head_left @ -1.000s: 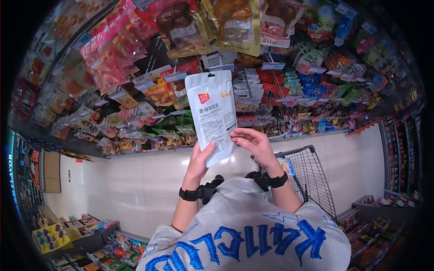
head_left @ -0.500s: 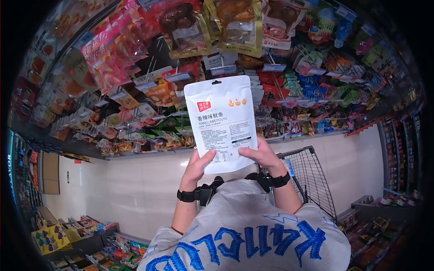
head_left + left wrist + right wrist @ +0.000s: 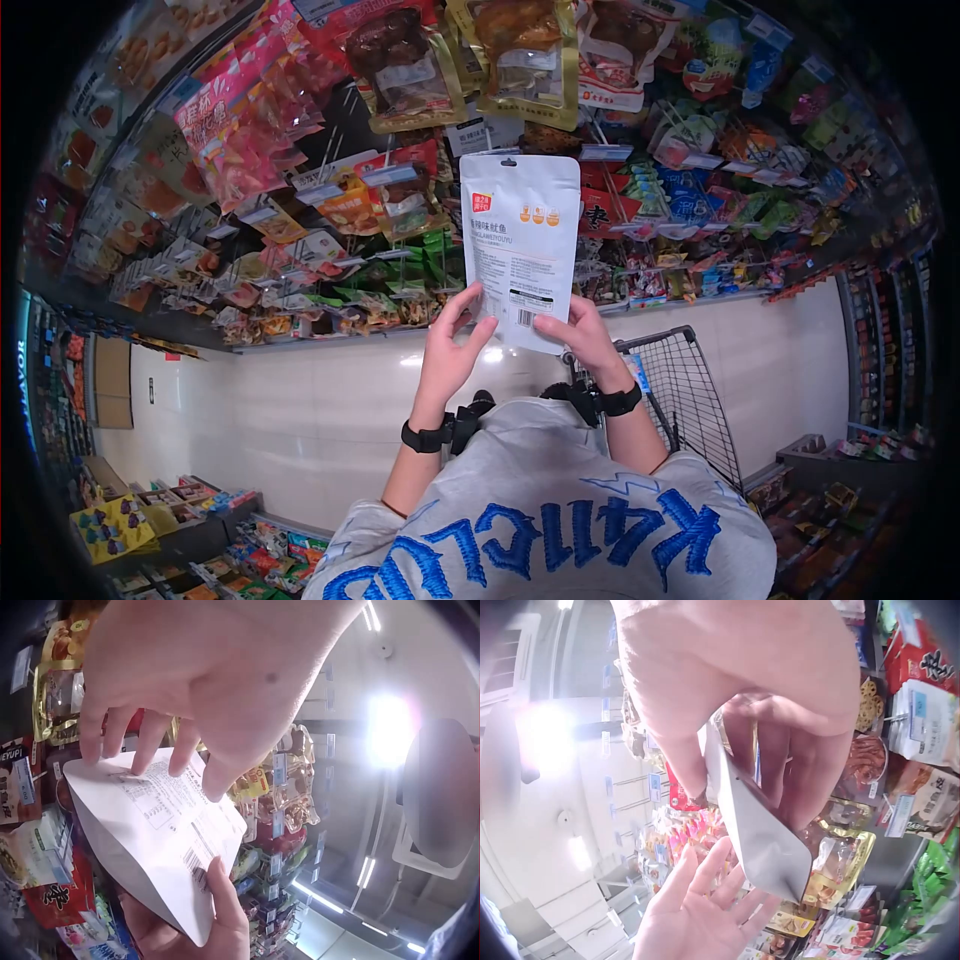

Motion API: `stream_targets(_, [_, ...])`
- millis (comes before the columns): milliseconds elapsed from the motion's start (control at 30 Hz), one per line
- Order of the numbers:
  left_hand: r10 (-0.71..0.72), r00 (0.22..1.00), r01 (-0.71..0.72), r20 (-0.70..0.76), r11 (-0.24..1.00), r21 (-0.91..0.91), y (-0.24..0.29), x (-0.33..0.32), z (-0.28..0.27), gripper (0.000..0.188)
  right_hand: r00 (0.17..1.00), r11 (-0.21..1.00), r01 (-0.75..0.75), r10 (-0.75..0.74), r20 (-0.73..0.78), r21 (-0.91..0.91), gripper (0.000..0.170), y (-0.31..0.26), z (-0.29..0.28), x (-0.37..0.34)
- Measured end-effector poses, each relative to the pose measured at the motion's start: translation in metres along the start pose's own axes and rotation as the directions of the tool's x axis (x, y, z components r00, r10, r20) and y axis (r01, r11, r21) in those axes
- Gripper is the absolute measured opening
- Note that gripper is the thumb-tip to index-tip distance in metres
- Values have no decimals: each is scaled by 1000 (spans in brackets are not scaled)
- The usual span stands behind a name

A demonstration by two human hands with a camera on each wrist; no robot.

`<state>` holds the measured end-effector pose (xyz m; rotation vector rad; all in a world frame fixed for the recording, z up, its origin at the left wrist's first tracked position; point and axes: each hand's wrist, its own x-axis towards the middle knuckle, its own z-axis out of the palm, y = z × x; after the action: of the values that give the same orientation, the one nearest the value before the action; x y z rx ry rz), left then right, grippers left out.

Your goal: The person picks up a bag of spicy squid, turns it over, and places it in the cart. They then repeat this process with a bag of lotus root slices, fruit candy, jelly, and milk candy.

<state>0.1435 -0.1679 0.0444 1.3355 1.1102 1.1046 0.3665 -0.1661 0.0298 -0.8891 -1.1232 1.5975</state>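
Note:
A white snack pouch (image 3: 525,250) with a hang hole, red logo, small print and a barcode stands upright in front of the person in the head view. My right hand (image 3: 590,338) grips its lower right edge, thumb on the printed face and fingers behind, as the right wrist view also shows around the pouch (image 3: 761,840). By the lower left edge is my left hand (image 3: 452,350), its thumb apart from the fingers. In the left wrist view the left hand's fingers (image 3: 150,742) reach loosely over the printed side; the right wrist view shows that hand (image 3: 697,915) spread.
Hanging racks of packaged snacks fill the wall ahead, with gold-edged meat packs (image 3: 525,60) above and pink bags (image 3: 240,120) at left. A black wire shopping cart (image 3: 685,390) stands at the right on the pale tiled floor (image 3: 290,420). Low product bins (image 3: 190,510) sit behind.
The pouch turned to face the person and both hands held it; since then it has shifted right and up. The left hand has let go, while the right hand keeps its grip.

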Motion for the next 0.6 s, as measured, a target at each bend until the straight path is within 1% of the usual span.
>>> stream_targets(33, [28,1000,-28,3,1000,4,-3,1,0,60,1000,1000,-2,2,1,3,42,3,0,1])
stream_targets(67, [24,1000,-24,2,1000,6,-4,0,-1,60,998,999,14,-17,58,43,46,8,-1,3])
stream_targets(100, [58,998,-57,35,998,-40,-4,-1,-2,64,993,996,28,-38,115,86,50,9,0,4])
stream_targets(133, [96,993,-90,65,992,-86,-5,-1,-4,71,985,997,50,-59,163,56,52,9,1,5])
stream_targets(167, [96,993,-90,63,992,-84,-4,0,-7,71,984,997,51,-60,166,58,52,8,3,8])
stream_targets(233, [111,985,-66,129,949,-309,2,0,-10,85,977,989,-12,-20,214,148,50,0,15,10])
stream_targets(267, [80,986,-34,148,956,-290,8,-7,-10,90,979,989,-19,-12,205,148,41,0,18,11])
stream_targets(300, [80,986,-34,149,956,-290,3,-11,-12,90,979,989,-18,-12,204,148,41,3,16,12])
stream_targets(333, [-11,988,79,155,895,-440,-5,-15,-15,90,989,999,15,-20,149,38,33,10,11,15])
stream_targets(367, [-99,979,184,177,797,-576,-11,-18,-17,92,995,996,42,-35,95,-76,26,20,5,20])
stream_targets(400, [-98,979,184,178,797,-576,-11,-19,-17,92,1000,983,16,-17,-2,-184,22,24,4,26])
stream_targets(433, [-69,982,168,176,743,-648,-10,-20,-17,92,1000,983,16,-17,-3,-185,22,27,3,26])
stream_targets(467, [-40,985,151,170,683,-715,-10,-20,-17,93,998,995,36,-40,-39,-98,25,30,3,25])
stream_targets(500, [-38,986,146,164,680,-719,-10,-19,-19,93,996,998,57,-58,-73,-13,28,27,7,25])
stream_targets(533, [-18,976,182,215,607,-773,-11,-19,-22,92,995,993,74,-68,-76,89,36,27,13,26])
stream_targets(567, [7,965,219,262,529,-820,-11,-20,-23,91,996,994,64,-58,-70,85,36,23,17,24])
stream_targets(600, [7,967,212,253,524,-825,-13,-21,-23,91,1000,993,21,-20,-12,117,35,14,21,23])
